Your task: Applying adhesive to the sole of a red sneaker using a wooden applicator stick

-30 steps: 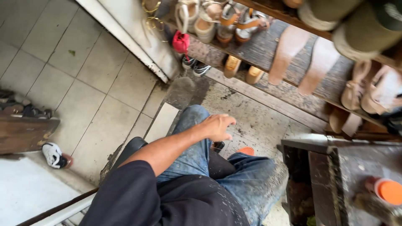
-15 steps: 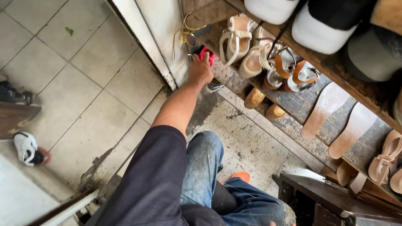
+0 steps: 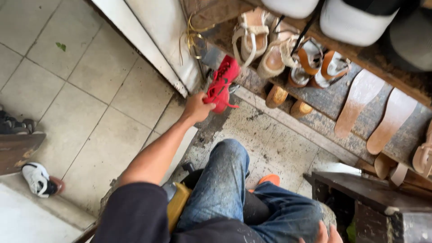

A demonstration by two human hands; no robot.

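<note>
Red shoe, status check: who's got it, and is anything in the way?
Left hand grips red shoe, lifted off the wooden rack. Right hand low at frame edge, grip unclear. Sandals crowd alongside.

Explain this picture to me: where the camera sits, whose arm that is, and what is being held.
The camera is worn on a person's head and looks down, so you see their own body: black sleeve, blue jeans, seated. Their left hand stretches forward and grips a red lace-up shoe, lifted clear of the floor beside the wooden shoe rack. The rack holds beige strappy sandals and bare tan wooden soles. Only the fingertips of the right hand show at the bottom edge, holding nothing visible. A white sneaker lies on the tiled floor.
</note>
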